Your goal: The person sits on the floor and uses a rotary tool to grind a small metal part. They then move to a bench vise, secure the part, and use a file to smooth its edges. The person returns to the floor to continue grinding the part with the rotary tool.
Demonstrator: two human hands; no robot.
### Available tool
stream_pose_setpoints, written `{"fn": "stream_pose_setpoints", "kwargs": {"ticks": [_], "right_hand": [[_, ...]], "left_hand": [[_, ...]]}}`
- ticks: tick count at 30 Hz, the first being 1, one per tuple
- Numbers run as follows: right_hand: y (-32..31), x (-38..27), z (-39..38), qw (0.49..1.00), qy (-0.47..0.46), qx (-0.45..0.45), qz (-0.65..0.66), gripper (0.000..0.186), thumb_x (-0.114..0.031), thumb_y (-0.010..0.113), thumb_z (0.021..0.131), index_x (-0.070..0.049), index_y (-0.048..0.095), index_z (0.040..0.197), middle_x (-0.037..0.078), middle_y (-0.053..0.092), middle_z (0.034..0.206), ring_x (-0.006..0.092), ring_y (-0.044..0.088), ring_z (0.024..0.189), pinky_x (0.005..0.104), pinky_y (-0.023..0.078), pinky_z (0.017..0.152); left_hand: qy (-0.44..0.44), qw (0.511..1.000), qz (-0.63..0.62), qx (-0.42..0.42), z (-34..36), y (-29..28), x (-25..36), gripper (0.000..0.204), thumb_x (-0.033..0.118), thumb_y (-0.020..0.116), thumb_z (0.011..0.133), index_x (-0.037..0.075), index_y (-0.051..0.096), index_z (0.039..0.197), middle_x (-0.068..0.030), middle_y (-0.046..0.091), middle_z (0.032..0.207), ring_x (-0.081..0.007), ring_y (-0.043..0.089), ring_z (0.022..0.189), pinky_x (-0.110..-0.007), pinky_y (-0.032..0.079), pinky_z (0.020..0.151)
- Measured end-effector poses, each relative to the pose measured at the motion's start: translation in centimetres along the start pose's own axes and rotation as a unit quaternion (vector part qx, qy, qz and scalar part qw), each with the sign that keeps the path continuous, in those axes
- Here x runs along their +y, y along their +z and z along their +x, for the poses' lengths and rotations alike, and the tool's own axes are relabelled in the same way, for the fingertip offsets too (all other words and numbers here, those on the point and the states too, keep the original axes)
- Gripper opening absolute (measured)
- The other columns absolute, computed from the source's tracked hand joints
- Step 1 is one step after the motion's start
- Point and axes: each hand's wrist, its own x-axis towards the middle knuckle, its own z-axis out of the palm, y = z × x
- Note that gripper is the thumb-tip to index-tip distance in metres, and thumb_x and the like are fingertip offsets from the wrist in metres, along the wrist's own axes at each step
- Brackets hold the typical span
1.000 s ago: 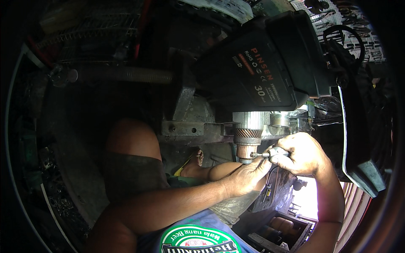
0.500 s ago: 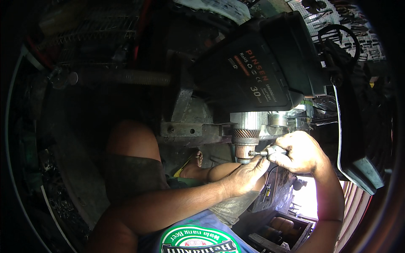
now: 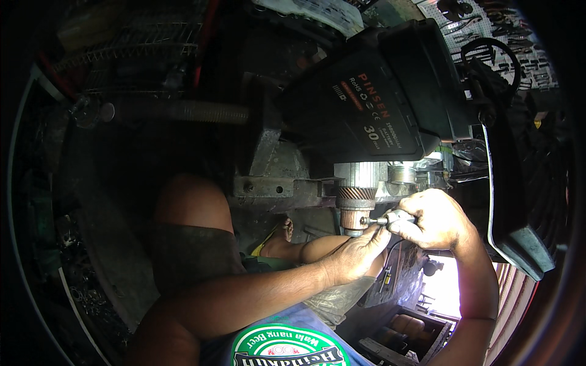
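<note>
A motor armature [image 3: 358, 175] points toward me below a black plastic case, with slanted windings and a copper commutator [image 3: 351, 218] at its near end. My right hand [image 3: 438, 221] is closed round a slim metal rotary tool [image 3: 398, 216]. The tool's small round tip [image 3: 365, 221] is at the right side of the commutator; whether it touches is too small to tell. My left hand [image 3: 353, 259] is closed at the tool's front end, its thumb and fingers pinching near the nose. Its fingertips are partly hidden behind the thumb and the tool.
The wedge-shaped black case [image 3: 372, 91] hangs over the armature. A steel vise [image 3: 265, 165] with a threaded screw [image 3: 213, 112] stands to the left. My knee [image 3: 194, 204] is below it. A thin black cable [image 3: 397, 247] runs down from the tool. Hand tools hang on a pegboard [image 3: 473, 24].
</note>
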Motion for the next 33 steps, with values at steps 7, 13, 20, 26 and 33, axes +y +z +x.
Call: {"fn": "stream_pose_setpoints", "kwargs": {"ticks": [7,13,20,26,33], "right_hand": [[-0.1,0.0,0.1,1.0,0.0,-0.001,0.005,0.031,-0.031,0.082,0.087,-0.004,0.07,0.078,0.017,0.068,0.071,0.0384,0.07,0.067,0.0456,0.055,0.061],[-0.3,0.0,0.2,1.0,0.009,-0.014,-0.004,0.031,-0.031,0.083,0.086,-0.004,0.07,0.077,0.017,0.068,0.071,0.0387,0.069,0.067,0.0457,0.055,0.061],[-0.3,0.2,0.2,1.0,0.002,-0.017,0.003,0.031,-0.03,0.083,0.086,-0.004,0.07,0.077,0.017,0.068,0.071,0.0382,0.069,0.067,0.0454,0.055,0.061],[-0.3,0.2,0.2,1.0,0.009,-0.022,-0.015,0.03,-0.031,0.083,0.087,-0.004,0.071,0.079,0.016,0.068,0.072,0.0379,0.07,0.068,0.045,0.055,0.062],[-0.4,-0.2,0.2,1.0,0.014,-0.014,-0.015,0.031,-0.032,0.082,0.088,-0.004,0.071,0.078,0.016,0.068,0.07,0.038,0.07,0.067,0.0452,0.055,0.062]], "left_hand": [[-0.014,1.0,0.021,0.0,0.0,0.0,-0.2,0.074,0.058,0.031,0.117,-0.001,0.034,0.162,-0.0217,0.051,0.157,-0.0293,0.048,0.148,-0.038,0.036,0.124],[0.01,1.0,0.015,0.005,0.1,0.0,-0.1,0.074,0.057,0.031,0.117,-0.001,0.032,0.164,-0.0234,0.049,0.159,-0.0301,0.046,0.151,-0.038,0.035,0.125],[-0.009,1.0,0.012,0.001,0.1,-0.1,-0.5,0.075,0.058,0.03,0.117,0.0,0.032,0.164,-0.0232,0.049,0.16,-0.0303,0.045,0.151,-0.038,0.034,0.125],[0.008,1.0,-0.004,0.01,0.5,0.3,-1.1,0.077,0.061,0.03,0.116,0.001,0.034,0.164,-0.0207,0.05,0.159,-0.0288,0.046,0.15,-0.038,0.035,0.125],[-0.006,1.0,0.001,0.014,0.5,0.4,-1.2,0.076,0.061,0.03,0.116,0.001,0.036,0.163,-0.0202,0.052,0.157,-0.0284,0.049,0.147,-0.038,0.037,0.123]]}}
